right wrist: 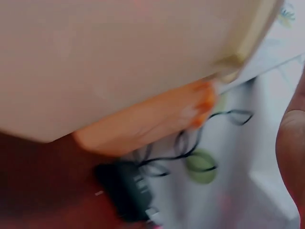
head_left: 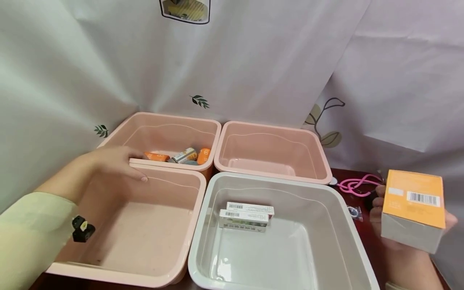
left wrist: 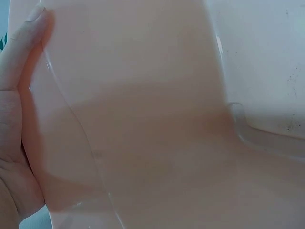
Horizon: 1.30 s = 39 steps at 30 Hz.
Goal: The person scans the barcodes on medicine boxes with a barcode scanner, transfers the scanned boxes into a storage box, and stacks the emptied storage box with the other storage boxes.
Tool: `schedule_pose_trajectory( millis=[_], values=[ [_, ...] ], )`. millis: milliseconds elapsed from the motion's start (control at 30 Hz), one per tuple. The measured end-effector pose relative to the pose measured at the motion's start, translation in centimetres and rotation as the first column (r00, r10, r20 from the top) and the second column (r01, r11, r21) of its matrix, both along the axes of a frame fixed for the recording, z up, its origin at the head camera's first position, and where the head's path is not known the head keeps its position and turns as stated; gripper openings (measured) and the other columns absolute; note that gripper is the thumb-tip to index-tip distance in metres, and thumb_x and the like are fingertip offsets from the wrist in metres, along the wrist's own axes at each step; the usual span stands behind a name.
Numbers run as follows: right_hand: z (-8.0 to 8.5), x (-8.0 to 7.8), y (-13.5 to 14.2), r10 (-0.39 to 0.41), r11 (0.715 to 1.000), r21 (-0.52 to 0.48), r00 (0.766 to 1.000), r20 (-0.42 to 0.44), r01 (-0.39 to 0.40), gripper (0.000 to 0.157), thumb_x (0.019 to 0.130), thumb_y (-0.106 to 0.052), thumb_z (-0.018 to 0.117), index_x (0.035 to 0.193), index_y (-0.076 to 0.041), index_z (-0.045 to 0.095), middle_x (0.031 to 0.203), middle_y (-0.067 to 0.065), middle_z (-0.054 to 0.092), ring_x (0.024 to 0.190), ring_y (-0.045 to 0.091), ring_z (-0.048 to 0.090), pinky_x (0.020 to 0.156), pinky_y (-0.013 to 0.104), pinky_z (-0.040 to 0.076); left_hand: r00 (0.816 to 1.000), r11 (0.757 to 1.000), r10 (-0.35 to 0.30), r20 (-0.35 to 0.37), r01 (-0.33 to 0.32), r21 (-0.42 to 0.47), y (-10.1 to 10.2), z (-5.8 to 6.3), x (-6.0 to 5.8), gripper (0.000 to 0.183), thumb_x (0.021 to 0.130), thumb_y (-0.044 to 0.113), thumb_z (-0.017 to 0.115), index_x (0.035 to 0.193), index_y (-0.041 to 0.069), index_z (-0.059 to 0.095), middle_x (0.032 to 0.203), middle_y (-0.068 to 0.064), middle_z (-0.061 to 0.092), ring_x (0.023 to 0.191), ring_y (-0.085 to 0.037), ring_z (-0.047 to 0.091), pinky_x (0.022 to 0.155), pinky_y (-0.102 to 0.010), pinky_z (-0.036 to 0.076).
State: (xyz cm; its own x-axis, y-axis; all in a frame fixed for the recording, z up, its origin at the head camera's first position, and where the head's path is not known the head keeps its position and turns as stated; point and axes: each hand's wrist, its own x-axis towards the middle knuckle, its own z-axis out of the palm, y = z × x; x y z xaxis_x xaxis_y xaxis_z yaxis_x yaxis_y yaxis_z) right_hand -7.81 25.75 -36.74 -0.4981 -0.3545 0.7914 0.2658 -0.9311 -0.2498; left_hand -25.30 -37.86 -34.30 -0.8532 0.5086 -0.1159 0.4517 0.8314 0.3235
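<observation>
An orange-and-white box [head_left: 413, 205] is gripped in the curled right hand [head_left: 400, 253] beside the gray bin [head_left: 268, 257]; should smooth card slip, it could be dropped onto the bench [head_left: 367, 237]. The left hand [head_left: 117, 159], fingers relaxed, is rested across the front pink bin [head_left: 145, 233].

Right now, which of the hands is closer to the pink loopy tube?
Right. The right hand is just right of the pink loopy tube, holding up the orange box; the left hand is far off leftward, gripping the front-left pink bin.
</observation>
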Motion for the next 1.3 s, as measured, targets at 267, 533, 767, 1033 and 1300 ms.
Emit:
schedule_pose_trajectory(
  millis=[267, 533, 767, 1033, 1300],
  values=[
    [-6.0, -1.6, 3.6, 0.006, 0.999, -0.042, 0.965, 0.261, 0.005, 0.051, 0.113, -0.021, 0.041, 0.152, 0.012, 0.043, 0.142, 0.04, 0.047, 0.132, 0.05, 0.054, 0.116, 0.049, 0.043, 1.0, 1.0, 0.011, -0.007, -0.011, -0.01, -0.1, 0.2, 0.3, 0.064, 0.081, 0.052, 0.089, 0.128, 0.011, 0.074, 0.112, 0.003, 0.072, 0.1, -0.017, 0.064, 0.09, -0.049, 0.052],
    [-10.1, -2.7, 6.1, -0.008, 1.0, -0.018, 0.926, 0.378, 0.016, 0.047, 0.112, -0.019, 0.048, 0.152, 0.006, 0.051, 0.137, 0.036, 0.055, 0.126, 0.046, 0.06, 0.111, 0.045, 0.048, 1.0, 1.0, 0.02, -0.019, -0.02, -0.018, -0.7, 0.3, 0.6, 0.065, 0.08, 0.051, 0.09, 0.129, 0.011, 0.074, 0.11, 0.004, 0.072, 0.098, -0.017, 0.064, 0.088, -0.048, 0.052],
    [-12.6, -1.7, 8.5, -0.134, 0.984, 0.007, 0.714, 0.687, 0.178, 0.068, 0.098, -0.055, 0.056, 0.147, -0.008, 0.062, 0.128, 0.03, 0.061, 0.115, 0.044, 0.064, 0.1, 0.05, 0.056, 0.999, 1.0, 0.023, -0.023, -0.023, -0.017, -1.1, -0.1, 0.8, 0.066, 0.08, 0.051, 0.09, 0.129, 0.01, 0.073, 0.113, 0.002, 0.072, 0.1, -0.018, 0.064, 0.089, -0.049, 0.052],
    [-13.3, -0.8, 9.0, -0.235, 0.95, 0.067, 0.556, 0.797, 0.306, 0.076, 0.089, -0.069, 0.055, 0.146, -0.02, 0.065, 0.122, 0.026, 0.063, 0.107, 0.041, 0.065, 0.09, 0.053, 0.06, 1.0, 0.999, 0.022, -0.019, -0.023, -0.033, -1.1, -0.3, 0.9, 0.067, 0.08, 0.052, 0.089, 0.13, 0.01, 0.073, 0.112, 0.003, 0.072, 0.099, -0.017, 0.064, 0.087, -0.048, 0.053],
    [-13.1, -1.0, 9.0, -0.223, 0.95, 0.053, 0.553, 0.803, 0.307, 0.077, 0.089, -0.069, 0.052, 0.145, -0.017, 0.063, 0.123, 0.027, 0.06, 0.107, 0.043, 0.062, 0.089, 0.055, 0.06, 1.0, 0.999, 0.029, -0.012, -0.029, -0.019, -1.1, -0.3, 0.7, 0.067, 0.08, 0.051, 0.089, 0.13, 0.009, 0.073, 0.111, 0.002, 0.072, 0.098, -0.017, 0.064, 0.087, -0.048, 0.053]
  ],
)
